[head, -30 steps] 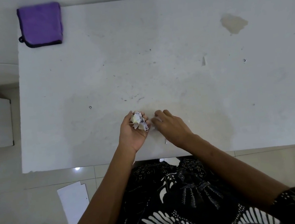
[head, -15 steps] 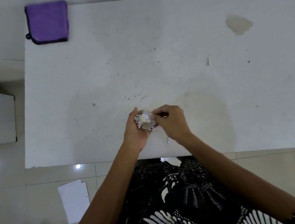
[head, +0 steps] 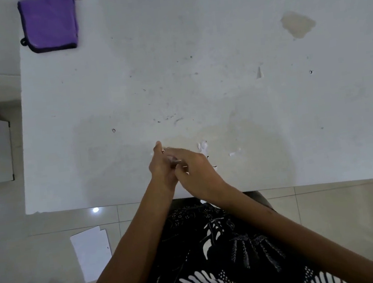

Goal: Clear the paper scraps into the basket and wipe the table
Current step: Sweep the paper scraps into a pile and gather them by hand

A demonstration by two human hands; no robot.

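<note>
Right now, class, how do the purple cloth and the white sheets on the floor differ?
The purple cloth is dark-edged with a loop; the white sheets are plain. The cloth lies on the table's far left corner; the sheets lie on the floor. Both lie flat, untouched.

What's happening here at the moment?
A person is at the white table, left hand and right hand held together at its near edge; whatever they hold is hidden. A few paper scraps lie just beyond the hands, a lone scrap farther back. The purple cloth sits untouched at the far left corner.
</note>
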